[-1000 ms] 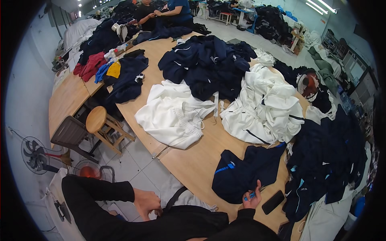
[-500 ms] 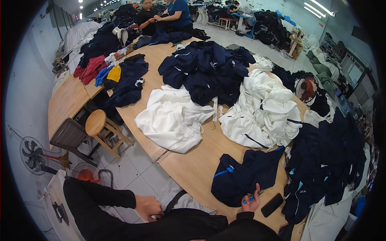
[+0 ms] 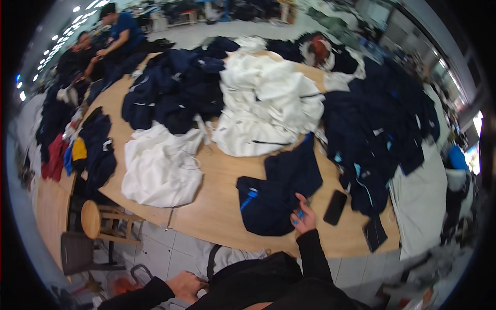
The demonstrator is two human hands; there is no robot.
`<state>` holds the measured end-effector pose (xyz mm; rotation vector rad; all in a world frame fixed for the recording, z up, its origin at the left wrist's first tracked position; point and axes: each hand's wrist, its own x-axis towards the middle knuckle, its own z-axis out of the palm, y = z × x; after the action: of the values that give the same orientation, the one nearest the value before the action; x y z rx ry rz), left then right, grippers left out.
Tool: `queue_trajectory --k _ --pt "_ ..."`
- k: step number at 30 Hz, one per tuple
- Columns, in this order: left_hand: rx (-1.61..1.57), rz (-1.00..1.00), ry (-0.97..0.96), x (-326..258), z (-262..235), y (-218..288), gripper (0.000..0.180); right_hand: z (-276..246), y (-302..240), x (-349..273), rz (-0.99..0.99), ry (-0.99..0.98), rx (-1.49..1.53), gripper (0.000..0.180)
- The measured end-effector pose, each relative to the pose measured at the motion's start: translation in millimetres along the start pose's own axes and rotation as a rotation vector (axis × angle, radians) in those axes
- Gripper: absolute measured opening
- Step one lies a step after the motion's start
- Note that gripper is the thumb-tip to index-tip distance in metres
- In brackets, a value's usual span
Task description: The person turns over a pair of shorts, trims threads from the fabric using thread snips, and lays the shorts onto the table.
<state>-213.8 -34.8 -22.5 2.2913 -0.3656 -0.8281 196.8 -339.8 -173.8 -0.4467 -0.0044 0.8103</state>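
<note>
My right hand (image 3: 305, 217) is over the near edge of a dark navy garment (image 3: 268, 206) with a bright blue strip, lying folded on the table. Its fingers are curled round a small blue object (image 3: 298, 215), mostly hidden, whose kind I cannot make out. Low by my body, off the table's near edge, my left hand (image 3: 187, 285) is closed. Something pale shows at its fingers, too small to name. Beside that hand lies a light grey cloth (image 3: 235, 258) with a black strap. A black phone (image 3: 336, 207) rests right of my right hand.
White garments (image 3: 163, 168) and a taller white heap (image 3: 268, 103) cover the wooden table (image 3: 217, 222). Navy heaps (image 3: 175, 88) lie behind and to the right (image 3: 382, 119). A dark flat piece (image 3: 374, 234) sits near the right corner. A stool (image 3: 92, 219) stands left; two people work at far left.
My view has swung to the right, so the table and garments appear farther left. My right hand stays by the navy garment with the blue object; my left hand stays closed low down.
</note>
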Motion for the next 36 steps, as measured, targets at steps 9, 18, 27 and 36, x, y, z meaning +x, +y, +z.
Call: queue_trajectory --k 9,18,27,36 --pt "-0.314 -0.179 0.062 13.7 24.0 -22.7 0.041 4.2 2.1 1.2 -0.025 0.034 0.048 0.035" --pt "-0.092 -0.119 -0.138 54.1 6.2 -51.2 0.042 -2.6 -2.9 1.4 -0.052 -0.047 0.016 0.033" --pt "-0.060 0.044 -0.365 82.6 -10.9 -53.7 0.036 -1.4 6.2 9.1 -0.001 0.083 -0.041 0.035" --pt "-0.187 0.117 -0.383 83.4 -18.2 -50.2 0.031 -12.2 0.4 1.9 0.036 0.190 -0.103 0.036"
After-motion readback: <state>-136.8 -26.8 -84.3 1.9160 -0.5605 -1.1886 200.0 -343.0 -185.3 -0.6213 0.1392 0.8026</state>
